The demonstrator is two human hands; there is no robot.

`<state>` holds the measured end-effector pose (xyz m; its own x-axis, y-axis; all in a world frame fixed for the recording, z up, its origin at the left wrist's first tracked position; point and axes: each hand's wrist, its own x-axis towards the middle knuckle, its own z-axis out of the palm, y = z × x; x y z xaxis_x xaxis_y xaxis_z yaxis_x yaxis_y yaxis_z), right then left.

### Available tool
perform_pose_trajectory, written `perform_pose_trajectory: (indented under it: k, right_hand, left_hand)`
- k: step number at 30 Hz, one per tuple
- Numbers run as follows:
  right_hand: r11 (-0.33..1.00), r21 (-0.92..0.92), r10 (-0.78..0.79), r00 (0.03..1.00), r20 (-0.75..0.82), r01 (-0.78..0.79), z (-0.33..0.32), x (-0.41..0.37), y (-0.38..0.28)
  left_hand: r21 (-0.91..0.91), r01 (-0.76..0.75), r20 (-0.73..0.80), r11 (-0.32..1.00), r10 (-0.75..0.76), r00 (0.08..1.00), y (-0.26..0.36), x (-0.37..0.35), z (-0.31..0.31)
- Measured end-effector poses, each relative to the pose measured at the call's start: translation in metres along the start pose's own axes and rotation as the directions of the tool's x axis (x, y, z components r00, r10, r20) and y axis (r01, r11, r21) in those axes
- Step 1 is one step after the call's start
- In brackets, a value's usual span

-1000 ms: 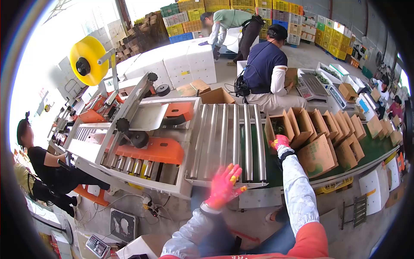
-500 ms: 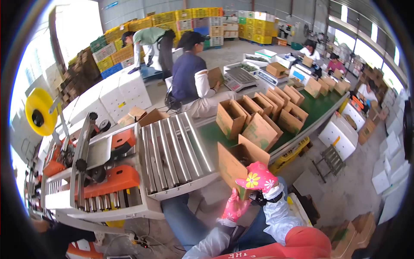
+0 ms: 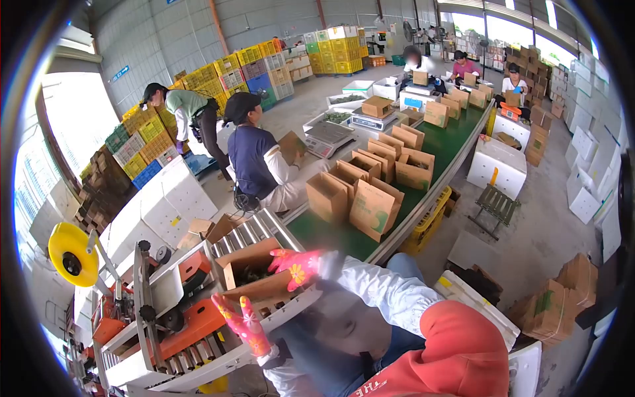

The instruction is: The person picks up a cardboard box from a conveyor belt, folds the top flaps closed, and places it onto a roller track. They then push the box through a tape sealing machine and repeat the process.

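An open cardboard box (image 3: 254,263) with dark green contents lies on the metal rollers (image 3: 248,233), its flaps up. My right hand (image 3: 295,266), in a pink flowered glove, is at the box's right side with its fingers spread. In a matching glove, my left hand (image 3: 243,325) is raised at the near left of the box, fingers apart, holding nothing. Left of the box is the sealing machine with orange parts (image 3: 192,325) and a yellow tape roll (image 3: 71,254).
Open cardboard boxes (image 3: 374,208) stand on the green conveyor belt (image 3: 423,192). A seated person in a dark vest (image 3: 253,159) is beyond the rollers. Another person (image 3: 188,112) bends beside white foam boxes (image 3: 165,202). A folding stool (image 3: 496,206) stands at right.
The box has moved left from above my lap onto the rollers. Both hands have moved left and their fingers have opened. The camera view has turned and tilted.
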<state>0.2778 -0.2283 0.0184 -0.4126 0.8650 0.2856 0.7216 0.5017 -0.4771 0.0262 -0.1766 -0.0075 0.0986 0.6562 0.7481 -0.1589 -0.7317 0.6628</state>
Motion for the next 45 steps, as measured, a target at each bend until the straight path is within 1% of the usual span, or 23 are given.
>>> perform_pose_trajectory:
  k: [1,3,6,7,10,11,12,13,18,19,21,22,23,25,27,31,32,33,34,38,40,41,45]
  right_hand:
    - [0.998,0.057,-0.039,0.999,-0.029,0.040,0.002,0.000,0.002]
    - [0.971,0.156,0.178,0.983,0.035,-0.181,-0.017,0.007,-0.033]
    - [0.737,0.633,0.309,0.951,-0.004,-0.237,-0.002,0.027,0.004]
    - [0.795,0.542,0.372,0.924,-0.083,-0.271,-0.010,0.025,-0.009]
    - [0.837,0.460,0.463,0.832,-0.306,-0.296,-0.013,0.027,-0.032]
    - [0.834,0.461,0.469,0.829,-0.303,-0.303,-0.019,0.030,-0.036]
    - [0.957,0.105,0.286,0.817,-0.500,-0.271,-0.026,0.033,-0.038]
    - [0.928,-0.274,0.038,0.798,-0.602,-0.251,-0.031,0.037,-0.037]
    - [0.929,-0.304,-0.026,0.781,-0.624,-0.213,-0.007,0.033,-0.023]
    - [0.931,-0.294,-0.018,0.776,-0.630,-0.217,-0.001,0.028,-0.018]
    - [0.988,0.137,0.151,0.666,-0.730,-0.074,0.023,0.022,-0.002]
    - [0.994,0.086,0.105,0.642,-0.760,-0.061,0.023,0.020,0.003]
    - [0.991,0.124,0.119,0.674,-0.729,-0.041,0.016,0.016,-0.002]
    - [0.708,0.704,0.532,0.697,-0.480,-0.056,0.011,0.013,-0.011]
    - [0.467,0.883,0.606,0.711,-0.357,0.045,0.024,0.008,0.012]
    - [0.695,0.709,0.544,0.732,-0.411,-0.119,0.014,0.000,0.013]
    - [0.668,0.730,0.575,0.723,-0.384,-0.144,0.011,0.000,0.011]
    - [0.645,0.746,0.605,0.708,-0.364,-0.167,0.008,0.000,0.010]
    - [0.681,0.712,0.579,0.722,-0.380,-0.171,0.008,0.000,0.012]
    - [0.582,0.813,0.554,0.739,-0.383,-0.014,0.018,-0.006,0.029]
    - [0.531,0.847,0.636,0.652,-0.414,0.021,0.020,-0.006,0.038]
    - [0.836,0.523,0.497,0.629,-0.598,-0.164,0.013,-0.011,0.036]
    - [0.849,-0.071,0.220,0.472,-0.854,-0.524,-0.013,-0.082,0.047]
  left_hand:
    - [-0.105,0.201,0.113,0.974,-0.189,0.975,-0.014,0.014,-0.010]
    - [0.118,0.371,0.193,0.921,-0.388,0.901,-0.012,0.043,-0.018]
    - [0.312,0.391,0.199,0.866,-0.461,0.865,-0.031,0.078,-0.007]
    - [0.521,0.242,0.163,0.818,-0.374,0.913,-0.047,0.077,-0.002]
    - [0.451,0.448,0.151,0.772,-0.560,0.814,-0.038,0.087,0.010]
    - [0.267,0.338,0.163,0.902,-0.388,0.907,-0.084,0.080,0.007]
    - [0.075,0.198,0.131,0.977,-0.206,0.970,-0.088,0.082,0.011]
    - [-0.225,0.570,0.314,0.790,-0.495,0.810,-0.088,0.079,0.004]
    - [-0.213,0.477,0.290,0.853,-0.411,0.864,-0.056,0.067,0.004]
    - [-0.151,0.559,0.239,0.815,-0.519,0.821,-0.068,0.058,0.000]
    - [-0.185,0.487,0.097,0.854,-0.477,0.873,-0.071,0.049,0.003]
    - [-0.254,0.341,0.105,0.905,-0.325,0.940,-0.075,0.045,0.005]
    - [-0.152,0.416,0.104,0.897,-0.404,0.909,-0.055,0.048,0.008]
    - [-0.073,0.416,0.071,0.907,-0.411,0.909,-0.047,0.050,0.017]
    - [-0.200,0.520,0.101,0.831,-0.510,0.854,-0.033,0.049,0.020]
    - [-0.014,0.488,0.011,0.873,-0.488,0.873,-0.044,0.041,0.031]
    - [0.350,0.242,-0.062,0.905,-0.236,0.970,-0.033,0.042,0.040]
    - [0.649,-0.040,-0.002,0.760,0.055,0.998,-0.031,0.038,0.049]
    - [0.773,-0.153,0.152,0.616,0.054,0.987,0.002,0.041,0.061]
    - [0.625,-0.179,0.428,0.760,-0.142,0.892,0.038,0.009,0.125]
    - [0.752,-0.344,0.530,0.562,-0.207,0.822,0.025,0.009,0.132]
    - [0.753,-0.349,0.531,0.558,-0.202,0.823,0.018,0.016,0.129]
    - [0.822,-0.357,0.482,0.444,-0.208,0.851,-0.037,0.059,0.100]
